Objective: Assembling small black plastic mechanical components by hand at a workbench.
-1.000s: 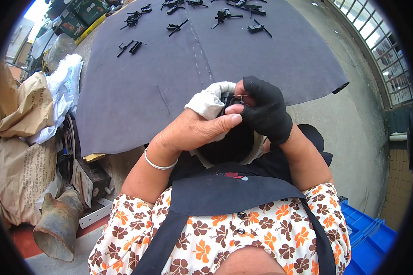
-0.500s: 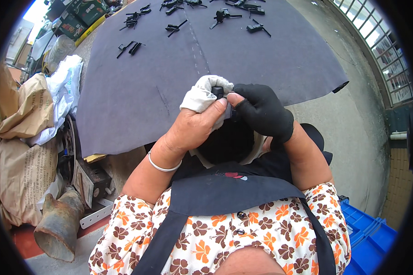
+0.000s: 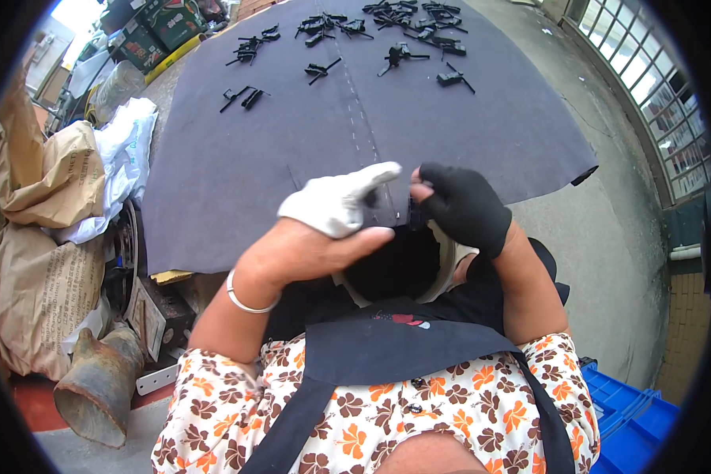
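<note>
My left hand (image 3: 336, 209), in a white glove that leaves the thumb bare, has its fingers stretched out and its thumb apart, with nothing held. Beside it, my right hand (image 3: 468, 207) wears a black glove with bare fingertips. Its fingers are pinched together, and a small black part (image 3: 415, 213) hangs below them; its shape is mostly hidden. Both hands are at the near edge of the grey-covered table (image 3: 237, 182). Under them, at my lap, is a round opening with a pale rim (image 3: 448, 265) and a dark inside.
Several black clip-like parts (image 3: 399, 55) lie scattered over the table's far half. Brown paper sacks (image 3: 43, 292), a white plastic bag (image 3: 126, 142) and a rusty metal pipe piece (image 3: 103, 387) stand at left. Blue crates (image 3: 632, 411) are at lower right, a barred window (image 3: 648, 71) at far right.
My left hand has let go of the dark part and moved left, its fingers opening out. My right hand has stayed almost in place, still pinched. The whole view has tilted slightly upward.
</note>
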Available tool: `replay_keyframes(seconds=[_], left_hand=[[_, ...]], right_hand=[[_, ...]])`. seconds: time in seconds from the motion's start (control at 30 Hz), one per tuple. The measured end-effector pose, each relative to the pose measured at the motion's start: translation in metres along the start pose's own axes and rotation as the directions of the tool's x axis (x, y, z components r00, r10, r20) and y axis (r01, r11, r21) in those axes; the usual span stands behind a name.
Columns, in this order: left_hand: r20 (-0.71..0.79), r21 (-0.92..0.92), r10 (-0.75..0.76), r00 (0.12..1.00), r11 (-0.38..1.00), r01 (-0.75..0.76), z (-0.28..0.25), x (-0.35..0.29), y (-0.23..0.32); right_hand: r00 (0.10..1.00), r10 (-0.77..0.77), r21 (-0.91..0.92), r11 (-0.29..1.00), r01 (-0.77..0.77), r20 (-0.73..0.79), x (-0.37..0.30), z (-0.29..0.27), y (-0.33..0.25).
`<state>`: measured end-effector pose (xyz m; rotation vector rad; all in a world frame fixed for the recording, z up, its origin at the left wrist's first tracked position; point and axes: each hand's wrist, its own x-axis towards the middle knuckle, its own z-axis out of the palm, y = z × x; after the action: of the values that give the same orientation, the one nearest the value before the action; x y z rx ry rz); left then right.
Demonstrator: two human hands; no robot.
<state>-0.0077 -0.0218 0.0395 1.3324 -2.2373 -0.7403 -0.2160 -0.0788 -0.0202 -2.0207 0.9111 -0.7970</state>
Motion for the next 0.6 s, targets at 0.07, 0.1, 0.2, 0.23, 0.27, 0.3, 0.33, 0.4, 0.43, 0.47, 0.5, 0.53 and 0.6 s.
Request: replay_keyframes(seconds=[0.07,0.1,0.2,0.23,0.27,0.3,0.33,0.4,0.43,0.47,0.5,0.53,0.6], left_hand=[[-0.061,-0.182,0.047,0.997,0.982,-0.057,-0.010,-0.014,-0.028],[0.005,-0.163,-0.058,0.998,0.985,0.058,-0.020,-0.021,-0.030],[0.039,-0.320,-0.014,0.999,0.947,0.026,-0.013,-0.024,-0.041],[0.037,-0.323,-0.017,0.999,0.946,0.028,-0.014,-0.026,-0.044],[0.055,-0.471,-0.072,0.996,0.878,0.089,-0.016,-0.025,-0.047],[0.082,-0.606,-0.121,0.989,0.782,0.146,-0.018,-0.025,-0.053],[0.007,-0.491,-0.155,0.988,0.860,0.138,-0.027,-0.025,-0.065],[-0.343,-0.200,-0.168,0.924,0.974,0.103,-0.047,-0.020,-0.101],[-0.526,0.005,-0.102,0.844,0.992,0.123,-0.060,-0.018,-0.121],[-0.588,0.277,-0.071,0.806,0.918,0.283,-0.076,-0.015,-0.153],[-0.620,0.410,-0.123,0.775,0.791,0.454,-0.092,-0.021,-0.192],[-0.657,0.513,-0.164,0.736,0.618,0.596,-0.103,-0.022,-0.225],[-0.684,0.414,-0.297,0.667,0.594,0.689,-0.113,-0.008,-0.262]], right_hand=[[0.989,-0.058,-0.289,0.953,0.096,0.139,-0.004,0.006,-0.006],[0.976,-0.117,-0.299,0.940,0.168,0.182,-0.006,0.011,-0.002],[0.922,-0.163,-0.192,0.951,0.241,0.351,-0.008,0.007,-0.007],[0.921,-0.162,-0.192,0.951,0.242,0.355,-0.007,0.007,-0.007],[0.949,-0.160,-0.026,0.985,0.173,0.271,-0.005,0.004,-0.005],[0.973,-0.139,0.144,0.983,0.113,0.186,-0.004,0.002,-0.004],[0.974,-0.135,0.137,0.984,0.110,0.184,-0.002,-0.003,-0.001],[0.991,0.050,0.139,0.990,-0.033,-0.123,0.008,-0.017,0.010],[0.967,0.066,0.093,0.995,-0.045,-0.244,0.014,-0.027,0.015],[0.928,0.081,0.052,0.996,-0.067,-0.362,0.022,-0.038,0.028],[0.899,0.046,0.008,0.999,-0.047,-0.436,0.037,-0.049,0.044],[0.861,0.012,-0.037,0.999,-0.036,-0.508,0.054,-0.061,0.063],[0.785,0.040,-0.176,0.966,-0.188,-0.618,0.088,-0.087,0.107]])
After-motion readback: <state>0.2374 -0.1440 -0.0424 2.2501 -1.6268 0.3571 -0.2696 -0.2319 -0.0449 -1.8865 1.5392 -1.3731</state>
